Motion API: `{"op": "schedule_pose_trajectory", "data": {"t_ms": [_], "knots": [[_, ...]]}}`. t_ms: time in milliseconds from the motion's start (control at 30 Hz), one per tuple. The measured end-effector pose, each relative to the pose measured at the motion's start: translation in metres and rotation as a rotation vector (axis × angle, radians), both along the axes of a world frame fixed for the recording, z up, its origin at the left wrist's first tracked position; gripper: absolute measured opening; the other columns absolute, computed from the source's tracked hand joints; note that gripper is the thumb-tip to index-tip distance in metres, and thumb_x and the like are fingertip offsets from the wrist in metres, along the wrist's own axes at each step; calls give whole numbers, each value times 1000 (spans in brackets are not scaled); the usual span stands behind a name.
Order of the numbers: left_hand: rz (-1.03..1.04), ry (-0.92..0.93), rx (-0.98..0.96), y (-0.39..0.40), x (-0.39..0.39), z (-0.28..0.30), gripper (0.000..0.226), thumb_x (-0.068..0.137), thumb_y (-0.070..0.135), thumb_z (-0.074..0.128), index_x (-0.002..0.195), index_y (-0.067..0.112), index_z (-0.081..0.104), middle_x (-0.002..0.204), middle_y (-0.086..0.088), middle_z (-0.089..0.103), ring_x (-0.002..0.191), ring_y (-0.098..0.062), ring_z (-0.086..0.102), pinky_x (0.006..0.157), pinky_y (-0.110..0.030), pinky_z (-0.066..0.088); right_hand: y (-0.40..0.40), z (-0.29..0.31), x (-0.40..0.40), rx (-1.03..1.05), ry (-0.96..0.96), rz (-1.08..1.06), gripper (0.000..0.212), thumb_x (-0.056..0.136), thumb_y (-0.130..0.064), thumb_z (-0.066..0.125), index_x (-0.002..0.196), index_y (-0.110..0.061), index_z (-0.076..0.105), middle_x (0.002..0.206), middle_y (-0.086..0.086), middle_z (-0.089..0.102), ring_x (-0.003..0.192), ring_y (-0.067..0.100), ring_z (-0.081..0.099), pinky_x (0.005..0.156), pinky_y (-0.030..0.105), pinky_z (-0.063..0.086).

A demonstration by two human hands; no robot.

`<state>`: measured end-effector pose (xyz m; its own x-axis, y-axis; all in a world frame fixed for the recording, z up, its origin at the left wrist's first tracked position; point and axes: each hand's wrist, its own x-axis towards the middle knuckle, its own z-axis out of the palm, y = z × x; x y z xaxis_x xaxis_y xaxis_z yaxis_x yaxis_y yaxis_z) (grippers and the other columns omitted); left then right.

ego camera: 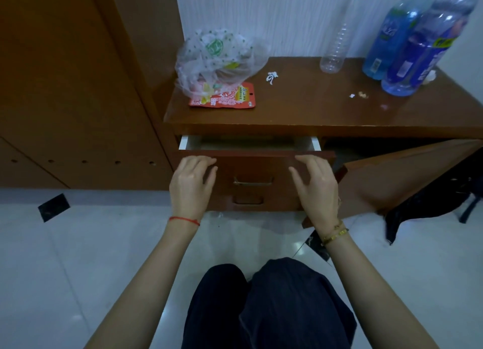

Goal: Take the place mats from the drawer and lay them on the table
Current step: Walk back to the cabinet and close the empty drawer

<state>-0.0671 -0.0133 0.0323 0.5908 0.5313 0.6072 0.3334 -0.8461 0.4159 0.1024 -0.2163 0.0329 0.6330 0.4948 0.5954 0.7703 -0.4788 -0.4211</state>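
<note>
Saw left hand (192, 182) and right hand (317, 185) with fingers loosely bent, holding nothing, fingertips on top edge of reddish-brown wooden drawer front (257, 165). Drawer only partly out; brass handle (252, 182) between hands, untouched. Place mats not visible, interior beyond fingertips shadowed. Above, brown wooden table top (313, 108) cluttered: plastic bag (217, 58), blue bottles (407, 40). My judgement: fingertips could slip off edge; clutter could crowd mats.

Drawer (251, 146) interior beyond fingertips (209, 161): shadowed, contents indistinguishable. Blue bottles (407, 35) far beyond fingers: tops cut off.
</note>
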Motion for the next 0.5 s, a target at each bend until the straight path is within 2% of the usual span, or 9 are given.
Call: {"op": "schedule_pose_trajectory", "data": {"t_ms": [67, 200, 500], "knots": [[-39, 19, -31, -6, -4, -13, 23, 88, 14, 67, 110, 8, 70, 109, -7, 70, 105, -20, 62, 91, -30, 51, -1, -10, -6, -11, 44, 26, 29, 90, -20, 68, 115, -6, 66, 110, 8, 69, 106, 19, 63, 96, 19, 43], [-71, 112, -159, -5, -7, -28, 43, 89, 14, 67, 129, 6, 59, 128, -12, 63, 126, -27, 54, 107, -40, 43, 2, -23, -13, -23, 117, 41, 40, 90, -22, 69, 126, -6, 63, 125, 9, 66, 120, 19, 60, 104, 26, 45], [-69, 200, -227, 14, 23, -12, 50, 91, 20, 64, 138, 7, 51, 137, -12, 56, 135, -25, 44, 111, -40, 38, 26, -23, 7, -147, 258, 104, 63, 93, -36, 62, 146, -9, 41, 151, 5, 42, 145, 15, 31, 116, 27, 28]]}}
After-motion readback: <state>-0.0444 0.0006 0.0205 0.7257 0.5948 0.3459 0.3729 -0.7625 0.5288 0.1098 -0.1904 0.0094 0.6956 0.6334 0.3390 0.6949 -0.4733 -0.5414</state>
